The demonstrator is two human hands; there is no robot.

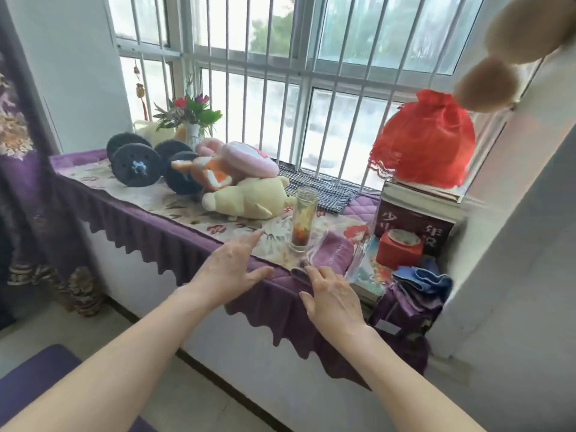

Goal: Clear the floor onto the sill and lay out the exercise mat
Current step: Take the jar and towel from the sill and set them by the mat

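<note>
- The purple exercise mat [34, 378] lies on the floor at my lower left, apparently waiting for the floor to be cleared.
- My left hand [232, 266] and right hand [333, 302] reach forward, fingers straight, holding nothing, a little apart at the sill [131, 210] edge.
- Just beyond stands a glass jar [304, 219], upright and back from the edge.
- Farther along, plush toys [246, 194] and dumbbells [137, 168] crowd the sill, probably parked off the floor.

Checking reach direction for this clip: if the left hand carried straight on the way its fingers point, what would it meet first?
The left hand, open over the sill's purple quilted cover, points up-right. Likely first contact: the tall clear glass bottle with reddish contents, though depth is unclear; it might pass just left, towards the pale yellow plush toy.
</note>
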